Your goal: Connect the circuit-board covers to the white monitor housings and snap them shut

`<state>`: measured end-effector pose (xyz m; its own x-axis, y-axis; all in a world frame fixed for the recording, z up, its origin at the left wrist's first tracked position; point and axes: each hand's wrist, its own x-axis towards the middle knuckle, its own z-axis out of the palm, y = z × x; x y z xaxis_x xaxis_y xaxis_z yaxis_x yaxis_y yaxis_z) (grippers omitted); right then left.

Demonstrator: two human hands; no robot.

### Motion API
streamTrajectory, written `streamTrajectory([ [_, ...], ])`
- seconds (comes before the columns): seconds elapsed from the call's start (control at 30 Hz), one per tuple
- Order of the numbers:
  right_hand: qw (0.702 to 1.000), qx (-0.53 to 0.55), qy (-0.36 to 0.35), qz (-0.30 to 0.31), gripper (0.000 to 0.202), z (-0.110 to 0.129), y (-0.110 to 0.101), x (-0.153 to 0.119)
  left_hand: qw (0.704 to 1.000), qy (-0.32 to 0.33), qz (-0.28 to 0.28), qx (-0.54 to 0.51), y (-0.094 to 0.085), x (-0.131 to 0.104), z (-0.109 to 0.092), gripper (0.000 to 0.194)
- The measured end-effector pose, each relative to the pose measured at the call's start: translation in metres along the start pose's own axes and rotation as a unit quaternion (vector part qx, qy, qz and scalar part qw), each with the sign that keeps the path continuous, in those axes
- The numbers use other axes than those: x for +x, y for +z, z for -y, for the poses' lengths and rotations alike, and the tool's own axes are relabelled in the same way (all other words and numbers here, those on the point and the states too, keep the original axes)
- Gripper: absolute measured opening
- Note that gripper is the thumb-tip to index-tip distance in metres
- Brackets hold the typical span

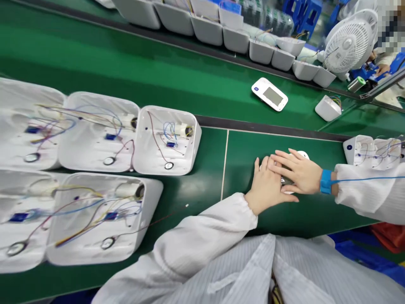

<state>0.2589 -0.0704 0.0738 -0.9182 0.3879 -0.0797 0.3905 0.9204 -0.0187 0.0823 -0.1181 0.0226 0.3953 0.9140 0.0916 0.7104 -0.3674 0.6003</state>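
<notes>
A white panel (303, 154) lies on the green bench in front of me, mostly covered by my hands. Part of a shiny dark area, perhaps its screen, shows between them. My left hand (266, 185) rests over the panel's left part with its fingers stretched out. From the right, my right hand (299, 172) reaches across, fingers extended and their tips overlapping my left fingers. Its thumb points toward my left thumb. A blue wrist strap (325, 181) with a cord circles my right wrist.
Open white housings (167, 139) with wires, small blue boards and round discs stand at left. Another white panel with a grey screen (270, 94) lies beyond my hands. More housings (349, 150) sit at right. Grey-white shells (207, 31) and a fan (349, 42) line the back.
</notes>
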Motion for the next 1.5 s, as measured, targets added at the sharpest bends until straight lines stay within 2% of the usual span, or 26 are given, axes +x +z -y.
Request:
streamTrajectory([
  [0.2, 0.999, 0.017, 0.031, 0.019, 0.075, -0.005, -0.005, 0.001, 1.000, 0.005, -0.026, 0.000, 0.002, 0.001, -0.001, 0.107],
  [0.43, 0.999, -0.016, 0.029, 0.012, 0.074, -0.029, -0.008, 0.019, 0.999, 0.011, -0.028, 0.016, 0.006, -0.001, 0.004, 0.116],
  [0.53, 0.999, 0.006, 0.027, 0.015, 0.073, -0.031, -0.007, 0.022, 0.999, 0.020, -0.032, 0.015, 0.006, -0.001, 0.004, 0.114],
  [0.63, 0.998, 0.033, 0.045, -0.010, 0.075, -0.031, -0.006, 0.020, 0.999, 0.023, -0.039, 0.024, 0.004, 0.000, 0.003, 0.113],
  [0.73, 0.991, 0.055, 0.111, -0.045, 0.075, -0.037, -0.005, 0.020, 0.998, 0.025, -0.044, 0.036, 0.003, 0.000, 0.001, 0.122],
  [0.87, 0.960, 0.063, 0.259, -0.081, 0.077, -0.050, -0.003, 0.027, 0.997, 0.025, -0.050, 0.051, 0.004, -0.001, 0.001, 0.128],
  [0.93, 0.949, 0.058, 0.298, -0.086, 0.078, -0.053, -0.002, 0.030, 0.997, 0.027, -0.051, 0.050, 0.005, -0.001, 0.001, 0.127],
  [1.1, 0.934, 0.050, 0.337, -0.103, 0.075, -0.053, 0.003, 0.032, 0.996, 0.021, -0.066, 0.057, 0.009, -0.002, -0.003, 0.123],
  [1.27, 0.917, 0.100, 0.385, -0.032, 0.071, -0.065, 0.006, 0.040, 0.995, 0.020, -0.075, 0.057, 0.014, -0.004, -0.006, 0.124],
  [1.37, 0.911, 0.071, 0.404, -0.045, 0.072, -0.068, 0.006, 0.047, 0.995, 0.020, -0.080, 0.053, 0.014, -0.004, -0.004, 0.126],
  [1.5, 0.900, 0.007, 0.429, -0.084, 0.067, -0.056, 0.003, 0.053, 0.995, 0.025, -0.074, 0.055, 0.010, -0.003, -0.003, 0.122],
])
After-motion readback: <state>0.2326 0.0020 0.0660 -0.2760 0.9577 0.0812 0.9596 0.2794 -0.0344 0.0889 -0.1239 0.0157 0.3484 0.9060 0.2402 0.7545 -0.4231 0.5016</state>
